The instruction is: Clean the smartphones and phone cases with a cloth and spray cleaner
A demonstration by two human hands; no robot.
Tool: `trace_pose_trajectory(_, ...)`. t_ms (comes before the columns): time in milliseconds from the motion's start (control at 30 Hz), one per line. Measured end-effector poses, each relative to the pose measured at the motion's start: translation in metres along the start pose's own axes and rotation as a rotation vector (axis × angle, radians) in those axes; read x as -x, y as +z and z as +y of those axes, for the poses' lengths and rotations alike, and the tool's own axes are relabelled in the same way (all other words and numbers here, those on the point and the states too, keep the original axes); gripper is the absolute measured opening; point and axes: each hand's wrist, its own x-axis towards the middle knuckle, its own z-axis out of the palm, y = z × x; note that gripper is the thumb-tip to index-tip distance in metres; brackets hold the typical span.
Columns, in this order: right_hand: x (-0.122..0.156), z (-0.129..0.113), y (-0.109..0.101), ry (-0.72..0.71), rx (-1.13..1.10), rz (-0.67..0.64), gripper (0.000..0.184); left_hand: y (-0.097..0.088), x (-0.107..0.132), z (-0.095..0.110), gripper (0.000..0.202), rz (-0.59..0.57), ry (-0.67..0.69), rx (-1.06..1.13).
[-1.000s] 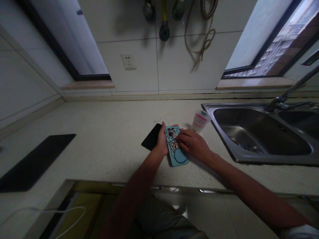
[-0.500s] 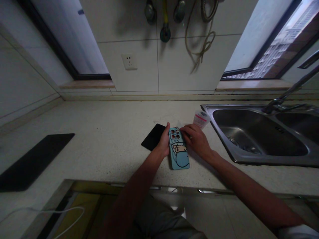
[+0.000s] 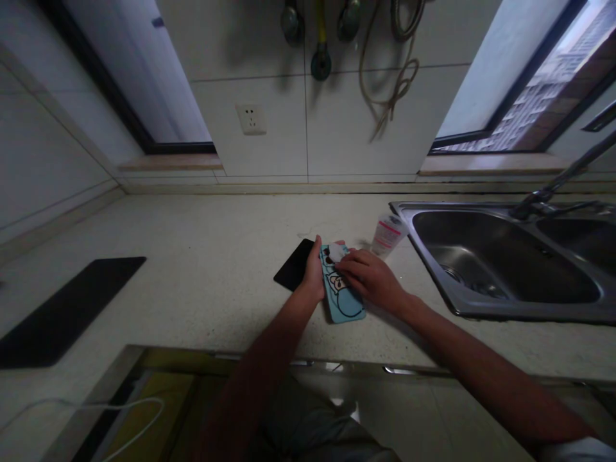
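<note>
A light blue phone case [image 3: 348, 304] with a cartoon animal on its back is tilted over the counter. My left hand [image 3: 314, 273] grips its left edge, thumb pointing up along the side. My right hand [image 3: 366, 273] is closed, its fingertips bent over the upper part of the case. Under those fingertips a small white piece [image 3: 336, 251], like a wipe or tissue, covers part of the camera openings. Beneath and left of my left hand, a flat black rectangular object [image 3: 292, 266] lies on the counter.
A clear plastic packet [image 3: 387, 235] with pink print lies by the steel sink [image 3: 500, 256] on the right. A larger black panel [image 3: 72, 308] rests at the left. The speckled counter [image 3: 216, 256] ends at a front edge near my body.
My right hand has moved from the case's right edge onto its back. The white piece now covers some camera openings. The case has shifted slightly left.
</note>
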Motion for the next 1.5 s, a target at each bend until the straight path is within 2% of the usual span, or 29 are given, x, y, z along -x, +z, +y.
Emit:
trace_pose_trajectory(167, 0.000, -0.016, -0.001, -0.136, -0.105, -0.144, 0.024, 0.001, 0.003, 0.005, 0.054, 0.115, 0.120, -0.014)
trace_pose_trajectory(467, -0.002, -0.030, -0.013, -0.282, -0.292, -0.389, 0.027, -0.003, 0.003, 0.009, 0.054, 0.114, 0.170, -0.020)
trace_pose_trajectory(533, -0.003, -0.028, -0.019, -0.255, -0.354, -0.462, 0.026, -0.006, 0.001, 0.009, 0.054, 0.101, 0.167, 0.001)
trace_pose_trajectory(667, -0.004, -0.014, -0.036, -0.079, -0.440, -0.601, 0.023, -0.010, 0.000, 0.011, 0.052, 0.091, 0.173, 0.045)
trace_pose_trajectory(767, -0.004, -0.005, -0.043, -0.019, -0.416, -0.592, 0.025, -0.010, 0.000, 0.011, 0.052, 0.096, 0.176, 0.066)
trace_pose_trajectory(833, -0.003, -0.004, -0.042, -0.039, -0.401, -0.575, 0.027, -0.010, 0.000, 0.012, 0.052, 0.100, 0.174, 0.069)
trace_pose_trajectory(933, -0.001, -0.011, -0.032, -0.140, -0.359, -0.533, 0.031, -0.011, -0.001, 0.012, 0.053, 0.093, 0.169, 0.060)
trace_pose_trajectory(1133, 0.001, -0.033, -0.014, -0.347, -0.258, -0.357, 0.029, -0.010, -0.003, 0.008, 0.052, 0.137, 0.191, 0.057)
trace_pose_trajectory(1300, 0.000, -0.041, -0.012, -0.370, -0.231, -0.288, 0.025, -0.010, -0.003, 0.006, 0.054, 0.144, 0.196, 0.081)
trace_pose_trajectory(1500, 0.001, -0.034, -0.013, -0.366, -0.253, -0.282, 0.022, -0.018, -0.008, 0.005, 0.054, 0.097, 0.235, 0.133)
